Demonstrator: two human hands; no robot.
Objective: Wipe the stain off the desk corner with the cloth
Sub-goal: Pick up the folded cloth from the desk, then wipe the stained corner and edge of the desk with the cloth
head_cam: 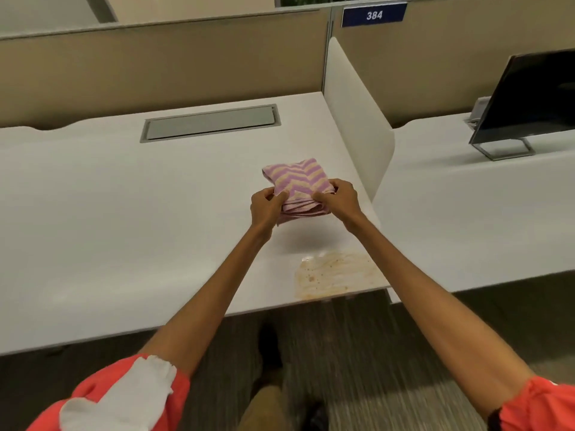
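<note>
A folded cloth with pink and cream zigzag stripes is held just above the white desk. My left hand grips its left edge and my right hand grips its right edge. A brownish, speckled stain covers the near right corner of the desk, closer to me than the cloth and below my right forearm. The cloth casts a shadow on the desk between my hands and the stain.
A white divider panel stands along the desk's right side. A grey cable hatch lies in the desk's far middle. The neighbouring desk holds a dark monitor. Beige partition walls run behind, carpet floor below.
</note>
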